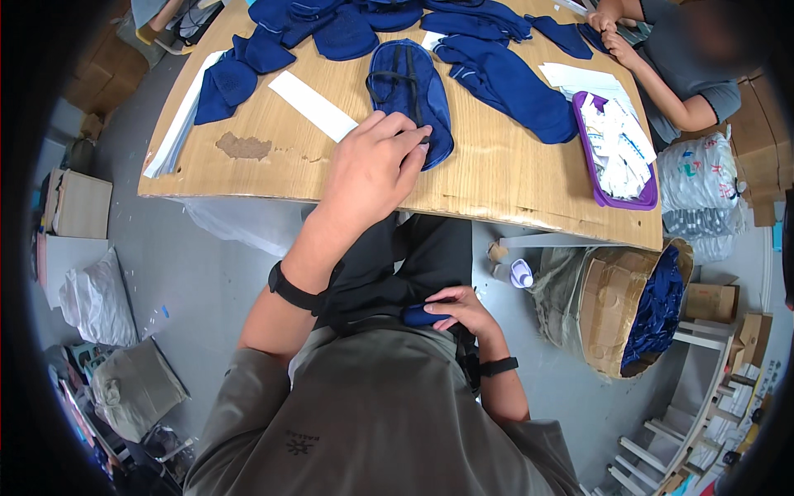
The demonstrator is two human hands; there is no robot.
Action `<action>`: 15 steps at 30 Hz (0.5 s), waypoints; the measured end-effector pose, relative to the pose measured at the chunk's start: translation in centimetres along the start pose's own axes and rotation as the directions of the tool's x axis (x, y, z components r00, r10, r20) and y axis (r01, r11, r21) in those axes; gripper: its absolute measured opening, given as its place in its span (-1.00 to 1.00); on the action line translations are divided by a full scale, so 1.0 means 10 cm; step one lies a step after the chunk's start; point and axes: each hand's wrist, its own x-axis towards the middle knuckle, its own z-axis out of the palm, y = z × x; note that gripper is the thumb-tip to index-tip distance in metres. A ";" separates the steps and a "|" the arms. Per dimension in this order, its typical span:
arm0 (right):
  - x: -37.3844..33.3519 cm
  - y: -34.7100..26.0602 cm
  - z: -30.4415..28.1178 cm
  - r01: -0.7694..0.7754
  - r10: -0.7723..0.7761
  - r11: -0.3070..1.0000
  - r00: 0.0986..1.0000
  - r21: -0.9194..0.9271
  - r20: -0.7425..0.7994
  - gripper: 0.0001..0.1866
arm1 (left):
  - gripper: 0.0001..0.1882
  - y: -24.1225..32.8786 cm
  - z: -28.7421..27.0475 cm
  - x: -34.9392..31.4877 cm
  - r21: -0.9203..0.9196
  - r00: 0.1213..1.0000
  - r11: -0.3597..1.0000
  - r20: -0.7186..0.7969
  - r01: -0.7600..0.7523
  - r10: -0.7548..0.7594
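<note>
A navy fabric piece [438,103], long and rounded like a slipper sole with black straps across it, lies on the wooden table [496,186] in front of me. My left hand [376,161] rests over its near end, fingers curled and pinched at its right edge; what exactly the fingertips grip is partly hidden. Down at my lap, my right hand [465,311] holds a small navy cloth item [420,316] between thumb and fingers; most of its shape is hidden. A white paper strip [313,106] lies just left of the navy piece.
More navy fabric pieces [347,33] cover the table's far side. A purple tray [652,194] of white slips stands at right, near a co-worker's hands [616,37] holding navy fabric. Stacked white paper [186,120] lies at left. A cardboard box [608,310] with navy material stands on the floor.
</note>
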 end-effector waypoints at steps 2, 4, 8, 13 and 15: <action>-0.02 -0.01 0.01 -0.014 0.015 1.000 1.000 -0.025 0.005 -0.66 | -0.79 0.00 0.00 0.00 -0.002 1.000 1.000 -0.013 0.002 -0.002; -0.06 -0.01 0.02 -0.027 0.028 1.000 0.999 -0.015 0.030 -0.63 | -0.79 -0.04 0.01 0.00 -0.002 1.000 1.000 -0.029 0.007 -0.007; -0.13 0.00 0.07 0.023 -0.022 1.000 0.999 -0.016 0.032 -0.64 | -0.74 -0.14 0.01 0.00 0.000 0.996 1.000 -0.081 0.021 -0.021; -0.27 -0.06 0.12 0.110 -0.110 0.993 0.994 -0.040 0.004 -0.66 | -0.72 0.00 -0.10 0.11 0.051 0.992 0.995 -0.090 0.089 -0.084; -0.33 0.05 0.02 0.175 -0.173 0.983 0.984 -0.048 0.043 -0.68 | -0.78 0.04 0.01 0.09 0.000 0.998 1.000 -0.069 -0.003 0.003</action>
